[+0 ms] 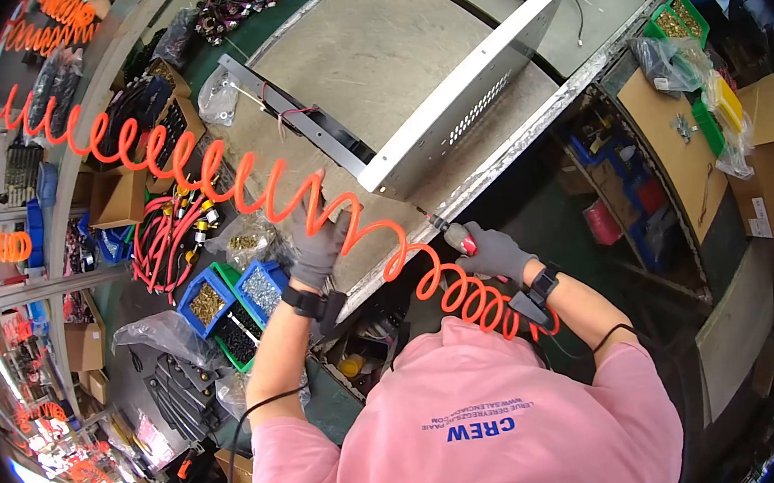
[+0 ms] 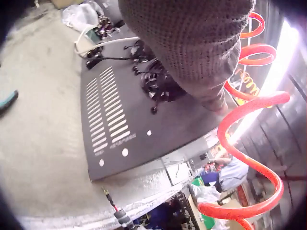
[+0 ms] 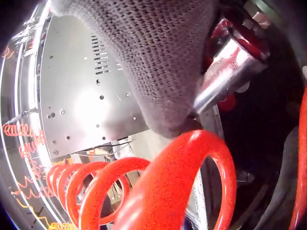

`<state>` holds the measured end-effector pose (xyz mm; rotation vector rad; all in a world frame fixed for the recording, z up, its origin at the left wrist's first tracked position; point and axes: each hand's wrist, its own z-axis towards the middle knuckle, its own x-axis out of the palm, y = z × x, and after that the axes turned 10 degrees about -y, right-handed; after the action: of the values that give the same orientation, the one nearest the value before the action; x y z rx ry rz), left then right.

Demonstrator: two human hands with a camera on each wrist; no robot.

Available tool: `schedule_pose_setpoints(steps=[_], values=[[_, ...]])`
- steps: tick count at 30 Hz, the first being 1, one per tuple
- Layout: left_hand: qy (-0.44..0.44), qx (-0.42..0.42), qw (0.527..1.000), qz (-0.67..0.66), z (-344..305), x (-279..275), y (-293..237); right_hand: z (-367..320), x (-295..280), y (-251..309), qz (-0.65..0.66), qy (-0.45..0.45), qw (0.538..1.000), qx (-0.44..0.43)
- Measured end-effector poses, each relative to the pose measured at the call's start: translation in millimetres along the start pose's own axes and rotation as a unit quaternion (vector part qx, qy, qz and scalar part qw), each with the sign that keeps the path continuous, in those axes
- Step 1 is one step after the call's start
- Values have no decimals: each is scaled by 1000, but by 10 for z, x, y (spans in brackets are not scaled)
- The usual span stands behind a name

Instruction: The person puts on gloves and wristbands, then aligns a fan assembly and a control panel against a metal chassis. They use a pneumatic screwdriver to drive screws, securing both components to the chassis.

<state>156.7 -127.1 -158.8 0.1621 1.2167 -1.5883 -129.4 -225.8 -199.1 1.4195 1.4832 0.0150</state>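
My left hand [image 1: 317, 247], in a grey glove, is at the near corner of a metal case on the bench; its fingers reach the dark side strip [image 1: 324, 135]. A pale perforated panel [image 1: 475, 91] of the case stands upright. In the left wrist view, the panel's dark inner face [image 2: 129, 129] shows two columns of slots, and a glove overlaps it. My right gloved hand [image 1: 499, 253] grips a red and silver air screwdriver [image 3: 230, 67]. The bit [image 2: 108, 195] points toward the panel's lower corner, close beside it. The right fingers are partly hidden behind the glove's back.
A coiled orange air hose [image 1: 259, 194] stretches across the bench in front of both arms. Blue and green bins [image 1: 205, 303] of screws stand to the left, near bundled red cables [image 1: 165, 236]. The bench edge [image 1: 527, 137] runs under the case; a shelf unit [image 1: 621, 179] stands right.
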Motion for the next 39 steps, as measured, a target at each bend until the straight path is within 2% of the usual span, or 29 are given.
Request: schedule_pose_setpoints(steps=[1, 3, 6, 7, 11, 15, 18, 19, 22, 27, 29, 39], values=[[2, 1, 1000, -1, 161, -90, -88, 18, 0, 20, 3, 4, 1000, 16], [80, 136, 985, 76, 460, -234, -276, 64, 24, 30, 8, -2, 1000, 16], [104, 187, 974, 72, 721, -246, -426, 120, 60, 51, 10, -7, 1000, 12], [121, 159, 976, 83, 752, -229, -417, 128, 68, 58, 5, -7, 1000, 8], [104, 194, 964, 149, 808, -200, -401, 91, 79, 88, 11, -15, 1000, 10], [106, 146, 979, 92, 787, -140, -392, 68, 128, 87, 42, -22, 999, 18], [69, 169, 982, 46, 776, -80, -294, 102, 191, 46, 39, -37, 998, 14], [91, 140, 984, 61, 753, -102, -348, 124, 224, 35, 31, -41, 999, 11], [91, 133, 984, 78, 762, -112, -454, 157, 352, -30, 39, -64, 997, 6], [72, 150, 982, 85, 736, -73, -419, 142, 348, 13, 42, -56, 997, 19], [90, 90, 991, 51, 735, -59, -429, 140, 349, 21, 40, -56, 997, 20], [90, 108, 988, 71, 725, -76, -413, 201, 399, 63, 10, -61, 998, 23]])
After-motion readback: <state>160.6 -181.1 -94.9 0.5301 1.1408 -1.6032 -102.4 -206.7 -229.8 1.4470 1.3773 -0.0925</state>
